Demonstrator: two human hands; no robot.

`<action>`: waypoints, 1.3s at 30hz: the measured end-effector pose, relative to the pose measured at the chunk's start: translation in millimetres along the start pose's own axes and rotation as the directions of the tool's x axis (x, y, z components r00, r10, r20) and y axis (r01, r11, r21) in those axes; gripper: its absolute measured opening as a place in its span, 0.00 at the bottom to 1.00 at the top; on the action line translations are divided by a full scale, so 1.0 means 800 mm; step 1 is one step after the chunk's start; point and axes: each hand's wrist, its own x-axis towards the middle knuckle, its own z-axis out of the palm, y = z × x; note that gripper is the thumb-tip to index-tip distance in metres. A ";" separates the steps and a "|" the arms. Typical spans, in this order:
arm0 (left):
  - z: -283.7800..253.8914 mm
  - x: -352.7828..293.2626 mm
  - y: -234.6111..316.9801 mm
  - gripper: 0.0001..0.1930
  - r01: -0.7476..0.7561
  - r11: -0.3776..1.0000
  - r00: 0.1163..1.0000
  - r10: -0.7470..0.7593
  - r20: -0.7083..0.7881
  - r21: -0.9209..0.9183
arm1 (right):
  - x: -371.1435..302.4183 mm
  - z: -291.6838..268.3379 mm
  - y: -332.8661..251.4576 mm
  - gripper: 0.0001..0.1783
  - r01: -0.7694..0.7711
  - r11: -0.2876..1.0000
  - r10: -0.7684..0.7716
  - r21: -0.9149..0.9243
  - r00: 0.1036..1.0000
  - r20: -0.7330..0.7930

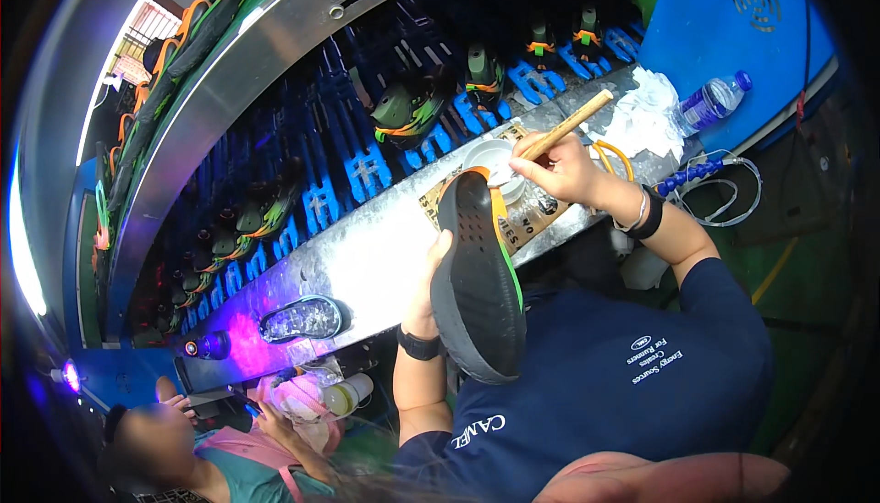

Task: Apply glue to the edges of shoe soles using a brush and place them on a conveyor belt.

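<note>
My left hand [429, 288] grips a black shoe sole [477, 278] by its side, with most of the fingers hidden behind it. Small holes dot the sole's upper half, and orange and green edging shows along its right side. A light wooden handle [573, 123] is pinched in my right hand [561, 169], close to the sole's upper end; whatever is on its lower end is hidden. Just behind the sole sits a white bowl [489, 153], partly covered by the sole and my hand. Printed brown cardboard [541, 228] lies under the bowl.
Blue racks [367, 173] carry several green-and-orange shoes [403, 114] behind the metal bench [367, 246]. White cloth [646, 114] and a bottle [715, 100] lie at right. Another sole [302, 318] rests at left. A co-worker [238, 457] is at lower left.
</note>
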 end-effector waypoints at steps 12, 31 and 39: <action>0.005 0.021 -0.006 0.22 -0.100 0.993 0.995 0.099 0.015 0.068 | -0.004 0.005 -0.019 0.06 -0.219 0.925 0.242 0.311 0.970 -0.036; 0.023 0.018 0.013 0.28 -0.190 0.944 0.981 0.173 0.084 0.269 | -0.008 0.023 -0.015 0.02 0.065 0.997 -0.056 0.045 0.984 -0.171; 0.010 0.024 0.025 0.32 -0.218 0.929 0.973 0.183 0.142 0.298 | -0.026 0.028 -0.040 0.02 0.012 0.997 -0.008 0.076 0.999 -0.053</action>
